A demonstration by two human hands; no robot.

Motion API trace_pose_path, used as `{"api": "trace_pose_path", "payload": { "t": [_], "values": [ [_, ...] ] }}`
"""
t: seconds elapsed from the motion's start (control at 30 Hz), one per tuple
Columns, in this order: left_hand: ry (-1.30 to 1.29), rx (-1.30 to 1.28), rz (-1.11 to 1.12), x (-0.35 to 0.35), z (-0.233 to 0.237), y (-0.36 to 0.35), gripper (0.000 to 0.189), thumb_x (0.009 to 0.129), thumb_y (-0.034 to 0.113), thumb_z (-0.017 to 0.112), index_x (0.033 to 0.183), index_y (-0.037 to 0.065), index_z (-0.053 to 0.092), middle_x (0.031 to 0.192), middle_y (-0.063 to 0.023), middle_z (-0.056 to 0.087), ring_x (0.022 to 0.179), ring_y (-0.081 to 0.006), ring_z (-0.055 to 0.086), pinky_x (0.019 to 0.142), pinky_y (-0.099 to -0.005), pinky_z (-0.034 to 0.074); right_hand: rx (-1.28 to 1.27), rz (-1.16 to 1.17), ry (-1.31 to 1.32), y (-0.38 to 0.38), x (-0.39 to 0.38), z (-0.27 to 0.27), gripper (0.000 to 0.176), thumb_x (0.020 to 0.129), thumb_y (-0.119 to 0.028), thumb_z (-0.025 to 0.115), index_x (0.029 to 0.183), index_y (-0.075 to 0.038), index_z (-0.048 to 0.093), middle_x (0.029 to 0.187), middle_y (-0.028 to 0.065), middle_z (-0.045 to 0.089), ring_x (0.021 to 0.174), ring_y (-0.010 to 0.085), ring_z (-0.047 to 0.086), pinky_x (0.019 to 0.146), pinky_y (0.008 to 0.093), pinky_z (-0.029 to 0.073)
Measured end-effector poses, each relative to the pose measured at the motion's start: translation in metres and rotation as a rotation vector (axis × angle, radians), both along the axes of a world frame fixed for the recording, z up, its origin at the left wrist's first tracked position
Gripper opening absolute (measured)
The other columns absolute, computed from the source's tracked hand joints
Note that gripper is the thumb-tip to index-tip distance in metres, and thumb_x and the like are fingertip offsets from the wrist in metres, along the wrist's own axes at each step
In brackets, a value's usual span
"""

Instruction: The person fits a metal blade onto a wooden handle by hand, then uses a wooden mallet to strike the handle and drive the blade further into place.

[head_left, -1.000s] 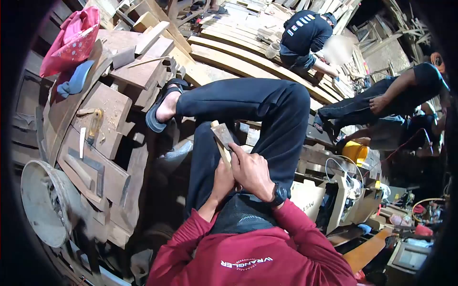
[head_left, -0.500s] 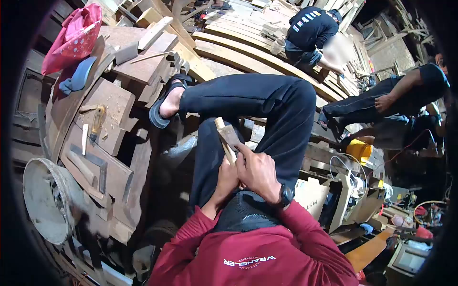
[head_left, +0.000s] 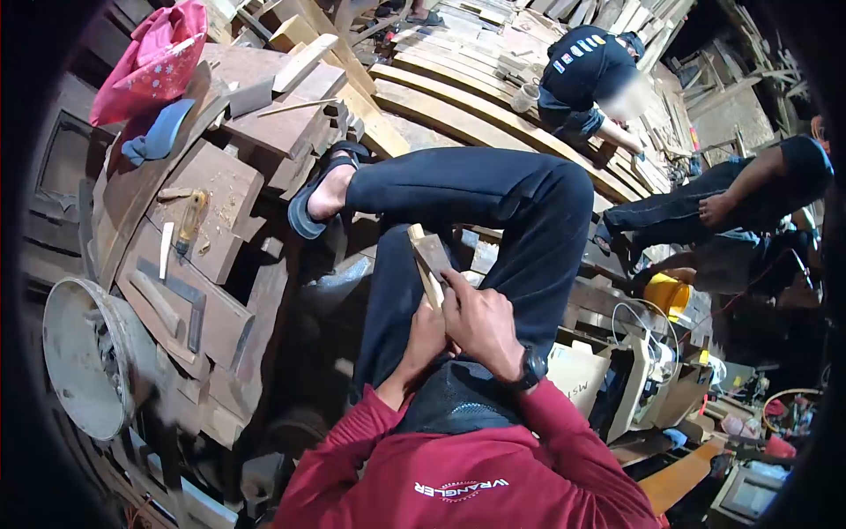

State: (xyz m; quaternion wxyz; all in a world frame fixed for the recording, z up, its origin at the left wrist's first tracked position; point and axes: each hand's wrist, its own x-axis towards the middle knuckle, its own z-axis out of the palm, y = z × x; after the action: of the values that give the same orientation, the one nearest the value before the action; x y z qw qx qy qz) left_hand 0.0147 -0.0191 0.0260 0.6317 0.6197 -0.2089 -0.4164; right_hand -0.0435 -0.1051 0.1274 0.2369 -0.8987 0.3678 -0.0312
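Above my lap, my left hand is closed round the lower end of a slim, pale wooden stick, which points up and away from me. My right hand presses against it from the right, index finger stretched along a flat grey-brown piece that lies across the stick's upper part. The thumbs are close together at the near end. I cannot tell whether the flat piece is sandpaper or a blade. My dark trousers are just behind both hands.
At left, a wooden bench bears a wooden-handled tool, a metal square and offcuts. A whitish bucket stands beside it. Long planks lie ahead. One person crouches there; another person's legs are at right.
The scene has shifted slightly right and down in view. Both hands keep their hold, with the flat piece still across the stick.
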Motion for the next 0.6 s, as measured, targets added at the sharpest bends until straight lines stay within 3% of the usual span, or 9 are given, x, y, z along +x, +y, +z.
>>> {"api": "trace_pose_path", "payload": {
  "t": [0.13,0.17,0.3,0.4,0.43,0.53,0.6],
  "values": [
    [-0.188,-0.070,0.043,-0.003,-0.016,-0.001,0.045,0.099,0.023,0.064,0.132,-0.003,0.048,0.081,-0.0121,0.067,0.051,-0.0180,0.064,0.042,-0.0332,0.049,0.042,-0.001,-0.070,-0.001,-0.002,-0.003,0.034,0.095,-0.021,0.058,0.126,-0.010,0.067,0.067,0.0244,0.066,0.064,0.0435,0.068,0.065,0.0546,0.056],
    [-0.494,-0.175,0.066,-0.002,-0.038,-0.004,0.045,0.100,0.024,0.064,0.132,-0.003,0.048,0.080,-0.0123,0.067,0.050,-0.0179,0.064,0.042,-0.0333,0.049,0.059,-0.019,-0.046,-0.003,0.002,-0.008,0.035,0.095,-0.021,0.058,0.126,-0.010,0.067,0.069,0.0251,0.067,0.065,0.0438,0.068,0.066,0.0545,0.056],
    [0.080,0.011,-0.011,-0.001,-0.015,-0.001,0.043,0.099,0.020,0.064,0.132,-0.003,0.048,0.092,-0.0160,0.069,0.061,-0.0210,0.069,0.047,-0.0328,0.052,0.012,-0.016,0.014,-0.001,0.002,0.002,0.033,0.096,-0.022,0.057,0.126,-0.011,0.067,0.071,0.0253,0.068,0.067,0.0433,0.069,0.066,0.0529,0.057],
    [0.031,0.023,0.039,-0.006,-0.010,0.002,0.037,0.096,0.015,0.065,0.128,-0.001,0.054,0.106,-0.0171,0.068,0.091,-0.0247,0.068,0.074,-0.0354,0.053,0.028,0.017,-0.048,0.001,-0.002,0.004,0.033,0.097,-0.022,0.057,0.126,-0.012,0.067,0.072,0.0252,0.068,0.067,0.0437,0.069,0.066,0.0529,0.057],
    [-0.168,-0.073,0.042,-0.005,-0.029,-0.001,0.041,0.097,0.018,0.066,0.130,-0.001,0.051,0.101,-0.0192,0.069,0.078,-0.0252,0.070,0.060,-0.0353,0.053,0.023,0.006,-0.063,-0.001,0.000,-0.008,0.033,0.097,-0.022,0.057,0.127,-0.012,0.067,0.071,0.0245,0.068,0.067,0.0438,0.069,0.065,0.0535,0.056],
    [-0.478,-0.130,0.006,-0.001,-0.040,-0.004,0.048,0.095,0.019,0.070,0.130,-0.004,0.049,0.093,-0.0225,0.071,0.063,-0.0267,0.072,0.047,-0.0366,0.054,-0.015,0.038,-0.097,-0.006,0.007,-0.019,0.034,0.097,-0.021,0.057,0.127,-0.012,0.067,0.068,0.0236,0.067,0.067,0.0437,0.069,0.065,0.0542,0.056],
    [-0.207,0.016,-0.052,-0.002,-0.023,0.002,0.047,0.093,0.018,0.071,0.127,-0.005,0.049,0.092,-0.0212,0.070,0.062,-0.0261,0.072,0.047,-0.0363,0.054,-0.006,0.000,-0.010,0.000,0.004,-0.007,0.034,0.097,-0.021,0.056,0.129,-0.011,0.066,0.071,0.0253,0.067,0.066,0.0446,0.068,0.065,0.0552,0.056]
  ]
}}
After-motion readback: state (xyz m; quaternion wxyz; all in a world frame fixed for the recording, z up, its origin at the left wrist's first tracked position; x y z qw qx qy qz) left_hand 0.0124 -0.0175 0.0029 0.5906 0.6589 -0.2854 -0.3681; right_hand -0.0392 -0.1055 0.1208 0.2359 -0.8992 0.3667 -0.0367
